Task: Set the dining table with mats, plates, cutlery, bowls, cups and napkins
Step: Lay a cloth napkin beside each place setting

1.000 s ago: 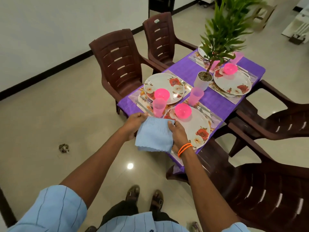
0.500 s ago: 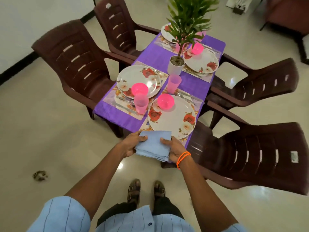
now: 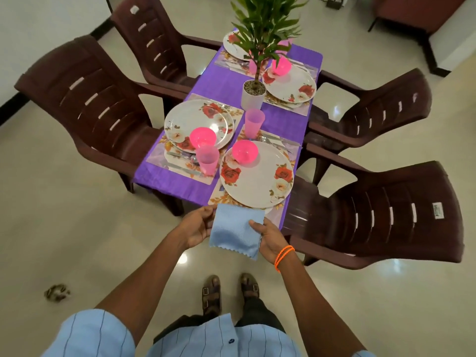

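A folded light-blue napkin [image 3: 235,229] is held between both hands just off the near end of the purple-clothed table [image 3: 226,86]. My left hand [image 3: 197,225] pinches its left edge and my right hand [image 3: 269,237] grips its right side. Just beyond the napkin lies a floral plate [image 3: 260,181] on a mat, with a pink bowl [image 3: 244,151] on it. To the left is another plate [image 3: 195,122] carrying a pink bowl [image 3: 202,137], with a pink cup [image 3: 207,159] and cutlery [image 3: 180,161] beside it. A second pink cup [image 3: 254,122] stands mid-table. Two more place settings sit at the far end.
A potted plant in a white pot [image 3: 253,94] stands mid-table. Brown plastic chairs surround the table: two on the left [image 3: 90,99], two on the right [image 3: 386,210]. A small dark scrap [image 3: 57,292] lies on the tiled floor at left. My sandalled feet [image 3: 229,292] are below.
I have moved round to the table's near end and the view has tilted down. Both hands keep hold of the napkin, now just below the nearest plate.
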